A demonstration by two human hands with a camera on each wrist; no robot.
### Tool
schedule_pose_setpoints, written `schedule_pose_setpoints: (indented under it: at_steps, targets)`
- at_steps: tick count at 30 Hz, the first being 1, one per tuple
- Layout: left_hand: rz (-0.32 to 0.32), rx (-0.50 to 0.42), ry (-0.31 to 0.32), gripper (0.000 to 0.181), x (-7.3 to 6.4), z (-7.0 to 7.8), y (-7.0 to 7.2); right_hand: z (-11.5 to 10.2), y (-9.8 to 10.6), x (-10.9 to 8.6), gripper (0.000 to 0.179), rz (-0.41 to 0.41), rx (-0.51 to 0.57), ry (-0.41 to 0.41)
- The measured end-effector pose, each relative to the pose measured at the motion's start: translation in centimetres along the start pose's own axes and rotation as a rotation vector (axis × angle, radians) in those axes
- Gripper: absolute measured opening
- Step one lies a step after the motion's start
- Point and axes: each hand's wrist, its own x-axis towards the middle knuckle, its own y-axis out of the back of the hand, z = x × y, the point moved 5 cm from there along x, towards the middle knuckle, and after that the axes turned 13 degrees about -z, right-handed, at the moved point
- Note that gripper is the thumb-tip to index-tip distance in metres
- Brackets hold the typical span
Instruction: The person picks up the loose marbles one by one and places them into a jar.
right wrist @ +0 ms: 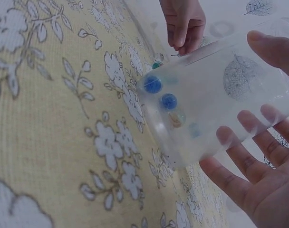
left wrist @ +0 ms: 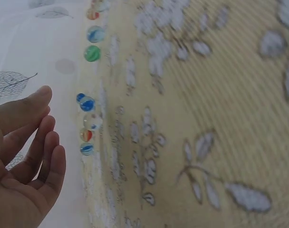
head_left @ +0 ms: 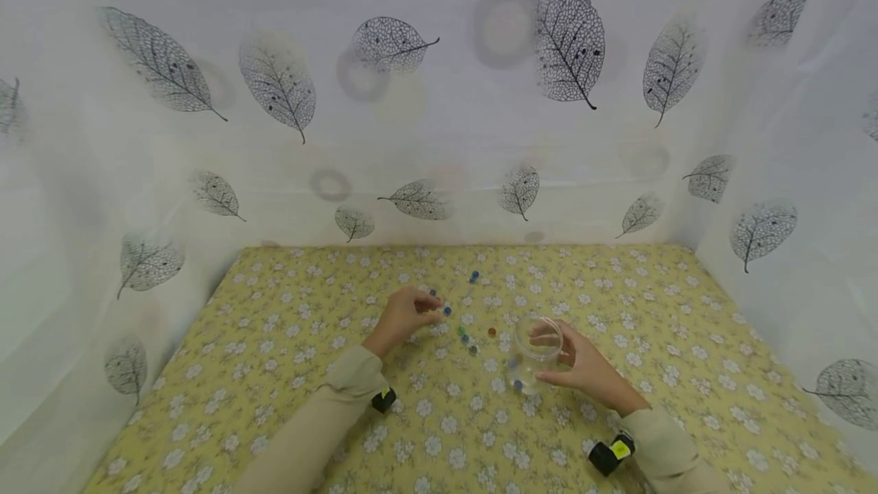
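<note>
My right hand holds a clear jar, thumb on one side and fingers on the other. The jar's open mouth tilts up, and blue marbles show through its wall near the base. My left hand hovers left of the loose marbles, its fingers loosely bent and nothing visible between thumb and fingertips. Closest to those fingertips is a blue marble on the cloth. A green marble and an orange marble lie between the left hand and the jar.
A yellow floral cloth covers the table. Farther back lie two blue marbles side by side. A white curtain printed with leaves encloses the back and sides. Each wrist carries a black camera.
</note>
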Motion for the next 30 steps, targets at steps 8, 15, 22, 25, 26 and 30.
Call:
schedule_pose_setpoints:
  at_steps: [8,15,22,25,26,30]
  targets:
    - [-0.036,0.062,0.03,0.019,0.4,-0.6,-0.5,-0.1,-0.1,0.0,0.064,-0.002,-0.019,-0.002]
    - [-0.061,0.112,0.049,0.021,1.2,-1.2,-0.8,-0.1,-0.1,0.0,0.065,0.001,-0.022,0.0]
    - [-0.071,0.14,0.044,0.022,1.3,-1.6,-0.8,-0.2,-0.2,0.1,0.064,-0.001,-0.008,0.0]
    - [-0.073,0.135,0.044,0.022,1.3,-1.7,-0.8,-0.2,-0.2,0.1,0.064,0.001,-0.005,0.001]
    - [-0.074,0.131,0.048,0.021,1.3,-1.8,-0.8,-0.2,-0.2,0.1,0.063,0.002,-0.006,0.0]
    - [-0.079,0.13,0.053,0.02,1.3,-1.9,-0.8,-0.1,-0.2,0.0,0.063,0.003,-0.009,-0.001]
